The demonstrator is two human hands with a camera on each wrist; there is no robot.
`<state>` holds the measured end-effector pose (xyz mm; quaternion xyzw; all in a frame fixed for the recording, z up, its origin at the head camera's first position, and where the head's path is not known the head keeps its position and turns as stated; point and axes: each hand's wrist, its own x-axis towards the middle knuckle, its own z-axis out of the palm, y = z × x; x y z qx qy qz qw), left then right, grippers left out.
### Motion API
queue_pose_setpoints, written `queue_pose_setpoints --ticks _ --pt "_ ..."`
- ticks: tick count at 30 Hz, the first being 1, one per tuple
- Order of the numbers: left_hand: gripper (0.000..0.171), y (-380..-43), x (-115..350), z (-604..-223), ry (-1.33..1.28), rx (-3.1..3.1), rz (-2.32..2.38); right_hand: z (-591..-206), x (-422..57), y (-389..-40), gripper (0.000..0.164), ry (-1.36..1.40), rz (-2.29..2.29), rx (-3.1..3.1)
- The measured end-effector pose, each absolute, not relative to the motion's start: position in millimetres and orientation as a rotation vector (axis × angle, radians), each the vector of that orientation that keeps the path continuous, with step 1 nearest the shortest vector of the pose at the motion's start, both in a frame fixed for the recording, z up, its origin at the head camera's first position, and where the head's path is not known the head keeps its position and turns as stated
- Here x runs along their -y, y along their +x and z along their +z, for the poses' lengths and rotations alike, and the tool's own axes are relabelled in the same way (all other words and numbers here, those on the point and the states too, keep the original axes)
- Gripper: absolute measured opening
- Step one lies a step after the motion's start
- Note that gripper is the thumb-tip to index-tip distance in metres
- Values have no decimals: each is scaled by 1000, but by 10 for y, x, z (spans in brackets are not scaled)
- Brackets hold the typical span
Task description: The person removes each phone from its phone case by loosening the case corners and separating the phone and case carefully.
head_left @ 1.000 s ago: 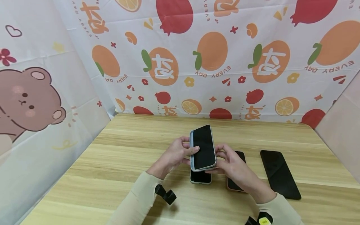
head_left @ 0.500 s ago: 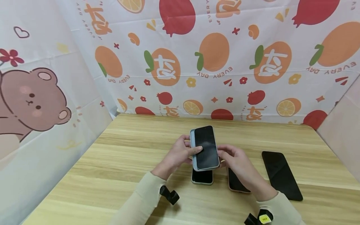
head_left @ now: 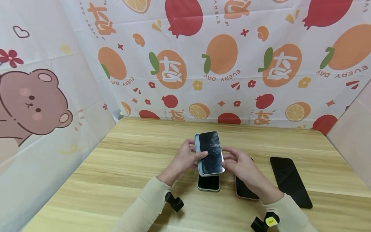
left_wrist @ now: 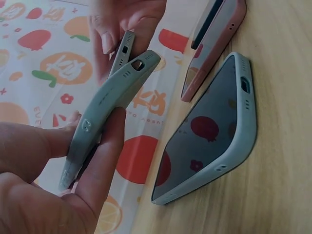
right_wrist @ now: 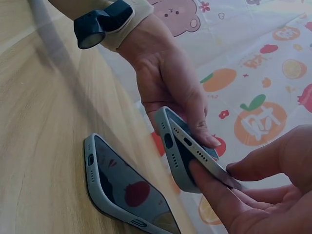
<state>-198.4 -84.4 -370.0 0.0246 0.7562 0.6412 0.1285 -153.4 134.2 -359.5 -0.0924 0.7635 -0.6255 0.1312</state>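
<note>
A dark-screened phone (head_left: 213,145) sits partly out of a pale blue-grey phone case (head_left: 197,141) above the table. In the right wrist view the phone's bottom edge (right_wrist: 195,146) stands tilted away from the case (right_wrist: 178,168), leaving a wedge-shaped gap. My left hand (head_left: 185,156) grips case and phone together from the left, its thumb on the screen. My right hand (head_left: 243,167) pinches the phone's lower right edge between thumb and fingers. Directly below lies another phone in a similar pale case (head_left: 209,183), its upper part hidden.
Right of it lies a phone in a pink case (head_left: 243,188), partly behind my right forearm. Farther right is a larger black device (head_left: 290,182), flat on the wooden table (head_left: 130,174). A fruit-print cloth (head_left: 220,80) hangs behind the table.
My right hand's fingers have shifted from the case's lower corner to the phone's right edge. The phone's screen has tilted and now shows a bright reflection. My left hand keeps its grip.
</note>
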Motion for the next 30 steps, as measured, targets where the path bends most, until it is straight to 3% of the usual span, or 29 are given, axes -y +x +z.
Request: queue_pose_setpoints --ticks 15,30 --pt "62 -1954 1022 -3657 176 -2005 1972 -3624 -1379 -1621 56 -260 -1892 -2131" --pt "63 -1964 1060 -3567 111 -2021 1978 -3619 -1392 -1692 57 -342 -1960 -2026"
